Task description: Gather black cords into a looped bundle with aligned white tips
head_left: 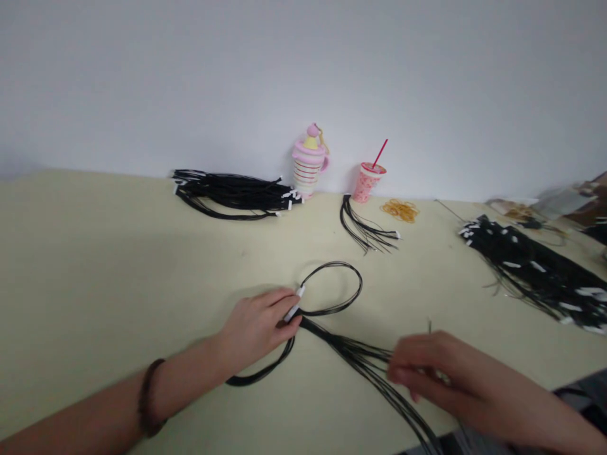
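On the table, my left hand (260, 322) is closed round a bundle of thin black wires (348, 347), near a white connector (294, 306) at its fingertips. One loop of wire curves up beyond the fingers, and another bends back under the hand. From this grip the strands fan out toward the lower right. My right hand (431, 373), a little blurred, has its fingers pinched at the upper strands. A short dark wire end pokes up above its knuckles; the fingertips are partly hidden.
Along the wall lie a black wire bundle pile (237, 193), a striped pink cup (306, 167), a red-patterned cup with a straw (367, 182) and yellow rubber bands (401, 210). A small wire bundle (363, 227) lies before them. More black wires (535, 265) cover the right side.
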`<state>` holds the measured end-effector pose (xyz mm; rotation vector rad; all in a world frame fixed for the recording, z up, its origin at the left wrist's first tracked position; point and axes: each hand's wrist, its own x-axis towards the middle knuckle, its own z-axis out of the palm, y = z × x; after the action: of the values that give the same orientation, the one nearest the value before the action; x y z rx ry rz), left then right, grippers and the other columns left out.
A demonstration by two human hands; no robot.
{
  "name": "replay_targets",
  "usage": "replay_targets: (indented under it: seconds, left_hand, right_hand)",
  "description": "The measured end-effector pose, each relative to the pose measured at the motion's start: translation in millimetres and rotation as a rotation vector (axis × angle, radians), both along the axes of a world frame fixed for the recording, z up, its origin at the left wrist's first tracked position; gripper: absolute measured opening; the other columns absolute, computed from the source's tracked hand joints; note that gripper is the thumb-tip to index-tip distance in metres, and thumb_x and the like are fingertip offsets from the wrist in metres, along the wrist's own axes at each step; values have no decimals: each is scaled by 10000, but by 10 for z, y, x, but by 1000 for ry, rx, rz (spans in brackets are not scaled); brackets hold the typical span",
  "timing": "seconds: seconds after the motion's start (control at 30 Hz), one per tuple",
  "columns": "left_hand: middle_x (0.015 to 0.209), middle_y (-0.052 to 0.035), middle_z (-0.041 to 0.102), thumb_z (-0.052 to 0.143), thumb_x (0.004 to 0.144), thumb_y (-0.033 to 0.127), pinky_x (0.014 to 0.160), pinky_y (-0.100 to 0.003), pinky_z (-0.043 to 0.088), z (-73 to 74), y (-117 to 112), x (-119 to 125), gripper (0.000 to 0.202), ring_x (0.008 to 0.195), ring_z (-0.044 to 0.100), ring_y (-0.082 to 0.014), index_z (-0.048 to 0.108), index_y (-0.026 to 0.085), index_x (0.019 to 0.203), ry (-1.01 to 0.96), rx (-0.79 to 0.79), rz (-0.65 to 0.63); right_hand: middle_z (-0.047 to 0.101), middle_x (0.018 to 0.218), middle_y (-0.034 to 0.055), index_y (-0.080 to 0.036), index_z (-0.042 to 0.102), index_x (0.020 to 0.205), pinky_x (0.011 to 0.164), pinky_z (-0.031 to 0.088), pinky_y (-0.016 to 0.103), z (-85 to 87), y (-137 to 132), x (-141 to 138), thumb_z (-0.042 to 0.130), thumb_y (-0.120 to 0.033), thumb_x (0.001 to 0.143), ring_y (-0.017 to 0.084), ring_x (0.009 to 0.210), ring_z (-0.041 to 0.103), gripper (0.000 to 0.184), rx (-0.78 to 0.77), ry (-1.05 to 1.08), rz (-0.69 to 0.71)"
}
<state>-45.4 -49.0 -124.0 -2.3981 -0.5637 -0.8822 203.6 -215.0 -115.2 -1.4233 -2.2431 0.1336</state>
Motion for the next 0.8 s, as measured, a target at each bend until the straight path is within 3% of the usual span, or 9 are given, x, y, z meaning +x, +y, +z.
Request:
replay_targets:
  seconds: [0.13, 0.23, 0.43, 0.6, 0.8]
  left_hand:
    - [1015, -28, 639, 526, 785, 298, 765, -276, 529, -20, -17, -4, 261, 846, 621, -152, 603, 186, 1008, 9, -64, 27]
    - [1050, -43, 627, 516, 790, 301, 783, -280, 526, -38, -26, -10, 303, 875, 616, -158, 586, 182, 1059, 5, -103, 40]
    - [1100, -47, 603, 486, 803, 314, 820, -306, 522, -45, -33, -11, 345, 932, 594, -168, 556, 183, 1115, 32, -186, 28]
    - [1108, -47, 595, 478, 803, 310, 810, -320, 530, -36, -45, -4, 364, 954, 581, -178, 534, 174, 1136, 37, -228, 35]
    - [1134, -50, 578, 486, 796, 312, 830, -317, 522, -27, -56, -31, 393, 990, 562, -179, 513, 167, 1161, 67, -268, 26]
  right_hand:
    - [605, 699, 15, -160, 623, 747, 593, 357, 178, 68, 820, -428, 413, -242, 851, 70, 625, 520, 249, 64, -57, 23]
    - [606, 704, 20, -146, 616, 706, 606, 337, 192, -10, 1142, -609, 442, -234, 830, 81, 645, 522, 230, 131, -111, 25]
    - [603, 671, 12, -139, 613, 701, 582, 329, 172, -68, 1186, -575, 438, -221, 827, 62, 618, 520, 231, 59, -71, 101]
    - [595, 681, 9, -145, 605, 705, 590, 339, 175, -34, 1188, -587, 460, -193, 798, 67, 624, 518, 179, 26, -85, 84]
    - [584, 722, 40, -133, 578, 749, 565, 316, 228, -84, 1156, -630, 468, -137, 753, 109, 615, 499, 110, 151, -242, 43]
